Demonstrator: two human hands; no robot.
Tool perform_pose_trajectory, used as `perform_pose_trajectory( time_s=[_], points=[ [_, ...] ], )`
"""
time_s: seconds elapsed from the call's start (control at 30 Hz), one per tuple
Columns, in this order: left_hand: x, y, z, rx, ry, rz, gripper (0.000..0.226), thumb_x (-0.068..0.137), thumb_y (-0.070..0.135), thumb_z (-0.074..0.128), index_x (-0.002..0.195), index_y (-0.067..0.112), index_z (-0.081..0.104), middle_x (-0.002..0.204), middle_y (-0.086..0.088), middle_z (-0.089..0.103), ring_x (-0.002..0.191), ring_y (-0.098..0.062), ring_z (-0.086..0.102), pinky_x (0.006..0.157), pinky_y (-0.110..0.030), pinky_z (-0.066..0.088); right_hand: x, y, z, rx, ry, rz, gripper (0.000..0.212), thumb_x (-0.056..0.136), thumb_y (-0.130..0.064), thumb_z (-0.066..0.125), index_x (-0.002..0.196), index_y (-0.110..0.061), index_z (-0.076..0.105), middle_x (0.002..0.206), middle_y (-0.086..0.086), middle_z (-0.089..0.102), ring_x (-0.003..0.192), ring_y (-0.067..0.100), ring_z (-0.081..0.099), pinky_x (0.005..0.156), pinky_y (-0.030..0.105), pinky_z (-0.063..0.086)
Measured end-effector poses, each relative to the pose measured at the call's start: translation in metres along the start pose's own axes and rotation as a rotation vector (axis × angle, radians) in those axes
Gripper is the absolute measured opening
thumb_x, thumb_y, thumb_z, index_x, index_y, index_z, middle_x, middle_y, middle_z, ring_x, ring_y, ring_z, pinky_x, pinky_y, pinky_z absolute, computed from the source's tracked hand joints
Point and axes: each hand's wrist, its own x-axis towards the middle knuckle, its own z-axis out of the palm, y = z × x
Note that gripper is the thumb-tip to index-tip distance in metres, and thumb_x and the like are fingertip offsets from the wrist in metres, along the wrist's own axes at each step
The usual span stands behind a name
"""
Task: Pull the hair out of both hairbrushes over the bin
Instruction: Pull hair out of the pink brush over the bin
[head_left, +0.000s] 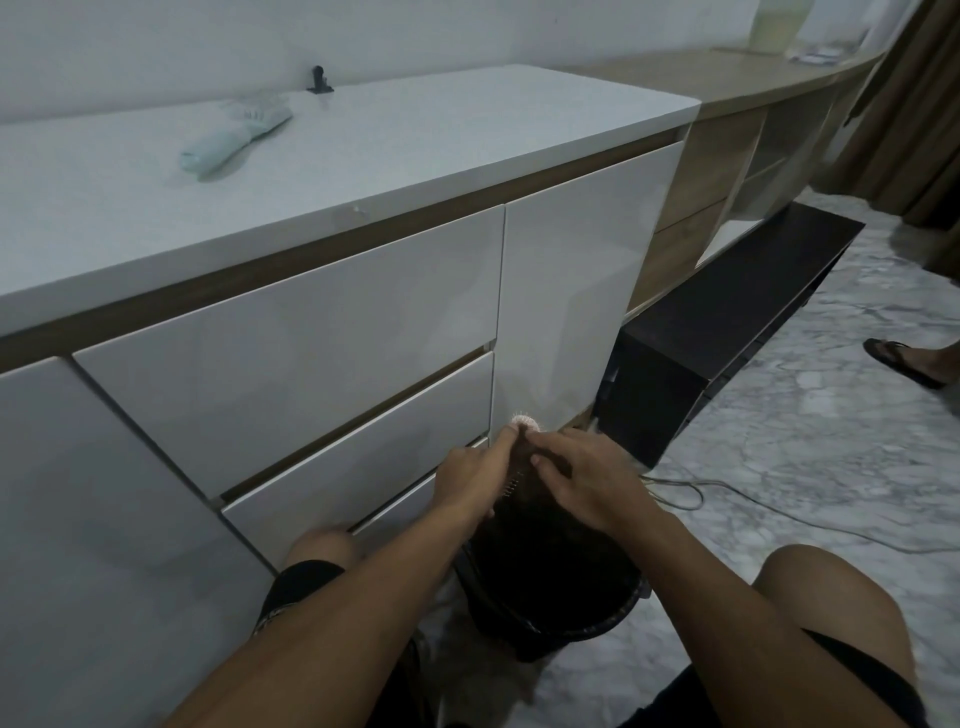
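Left hand grips hairbrush over bin; right hand pinches hair.

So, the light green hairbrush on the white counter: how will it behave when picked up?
The light green hairbrush looks like moulded plastic, so probably stiff and light for its size. Its thick handle should suit a full grip, though its smooth surface may be a little slippery. It lies flat on the counter, so rolling seems unlikely.

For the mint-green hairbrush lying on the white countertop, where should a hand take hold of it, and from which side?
Probably by the handle. The green hairbrush lies flat on the countertop, its thick rounded handle end pointing toward the front edge and its bristle head toward the wall. A hand coming from above on the front side could wrap the handle and stay off the bristles.
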Motion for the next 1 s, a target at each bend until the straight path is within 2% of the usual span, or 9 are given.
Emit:
perform_pose_trajectory(
  time_s=[0.07, 0.13, 0.2, 0.37, 0.53, 0.67, 0.77, 0.9, 1.0],
  points=[
    [0.002, -0.003, -0.001, -0.026, 0.01, -0.011, 0.077, 0.07, 0.075, 0.05, 0.071, 0.002, 0.073, 0.063, -0.015, 0.068, 0.047, -0.029, 0.06, 0.051, -0.027, 0.047, 0.001, -0.001, 0.003, 0.019, 0.03, 0.005, 0.033, 0.091, -0.029, 0.056, 0.121, -0.021, 0.067, 0.097, 0.004, 0.072, 0.083, 0.018, 0.065, 0.077, 0.031, 0.052],
    [0.004, -0.005, -0.003, -0.043, 0.009, -0.017, 0.073, 0.078, 0.066, 0.048, 0.083, -0.002, 0.073, 0.067, -0.017, 0.068, 0.047, -0.029, 0.058, 0.05, -0.027, 0.045, 0.001, -0.002, 0.006, 0.17, 0.051, 0.107, 0.028, 0.088, -0.022, 0.064, 0.114, -0.021, 0.072, 0.098, 0.0, 0.074, 0.085, 0.009, 0.067, 0.08, 0.023, 0.053],
    [0.004, -0.003, -0.004, -0.065, -0.002, -0.009, 0.074, 0.078, 0.066, 0.047, 0.086, -0.003, 0.073, 0.072, -0.019, 0.069, 0.049, -0.029, 0.058, 0.05, -0.028, 0.045, 0.001, -0.003, 0.009, 0.351, 0.062, 0.223, 0.022, 0.083, -0.015, 0.071, 0.105, -0.018, 0.074, 0.095, -0.002, 0.075, 0.084, 0.004, 0.069, 0.078, 0.019, 0.057],
    [0.003, 0.005, -0.003, -0.05, 0.007, 0.019, 0.084, 0.056, 0.086, 0.054, 0.073, 0.005, 0.071, 0.071, -0.013, 0.071, 0.057, -0.028, 0.065, 0.047, -0.023, 0.04, 0.0, -0.018, 0.003, 0.697, 0.052, 0.399, 0.018, 0.08, -0.013, 0.076, 0.094, -0.006, 0.068, 0.092, 0.007, 0.073, 0.077, 0.022, 0.073, 0.058, 0.038, 0.062],
    [0.003, 0.006, -0.005, -0.023, 0.031, 0.065, 0.078, 0.054, 0.084, 0.059, 0.058, 0.006, 0.064, 0.06, -0.012, 0.067, 0.048, -0.027, 0.061, 0.047, -0.024, 0.041, 0.0, -0.015, -0.001, 0.636, -0.002, 0.418, 0.019, 0.073, -0.008, 0.081, 0.078, 0.002, 0.066, 0.075, 0.016, 0.073, 0.068, 0.033, 0.072, 0.062, 0.039, 0.059],
    [0.006, -0.002, -0.008, 0.032, 0.113, 0.114, 0.083, 0.054, 0.088, 0.056, 0.053, 0.005, 0.062, 0.063, -0.013, 0.068, 0.066, -0.031, 0.066, 0.057, -0.031, 0.047, 0.001, -0.009, -0.011, 0.61, -0.045, 0.448, 0.019, 0.072, -0.006, 0.08, 0.073, 0.006, 0.066, 0.07, 0.012, 0.074, 0.065, 0.023, 0.072, 0.06, 0.026, 0.059],
    [0.003, -0.004, -0.012, 0.106, 0.152, 0.177, 0.079, 0.068, 0.083, 0.052, 0.047, 0.006, 0.056, 0.054, -0.009, 0.06, 0.065, -0.03, 0.063, 0.057, -0.032, 0.041, 0.002, -0.003, -0.017, 0.583, -0.103, 0.449, 0.019, 0.072, -0.007, 0.08, 0.074, 0.007, 0.067, 0.072, 0.015, 0.073, 0.069, 0.026, 0.072, 0.062, 0.025, 0.059],
    [0.0, -0.002, -0.013, 0.176, 0.182, 0.238, 0.074, 0.074, 0.079, 0.048, 0.055, 0.008, 0.06, 0.065, -0.013, 0.065, 0.072, -0.034, 0.063, 0.061, -0.034, 0.045, 0.002, -0.001, -0.017, 0.558, -0.07, 0.479, 0.017, 0.073, -0.007, 0.079, 0.078, 0.004, 0.068, 0.078, 0.014, 0.073, 0.076, 0.027, 0.071, 0.067, 0.027, 0.058],
    [0.002, 0.0, -0.01, 0.22, 0.194, 0.288, 0.076, 0.072, 0.081, 0.046, 0.064, 0.008, 0.065, 0.071, -0.014, 0.069, 0.074, -0.035, 0.065, 0.062, -0.035, 0.049, 0.002, -0.004, -0.019, 0.718, -0.088, 0.54, 0.028, 0.073, -0.003, 0.076, 0.097, 0.0, 0.062, 0.096, 0.008, 0.07, 0.087, 0.019, 0.069, 0.068, 0.022, 0.056]
  ],
)
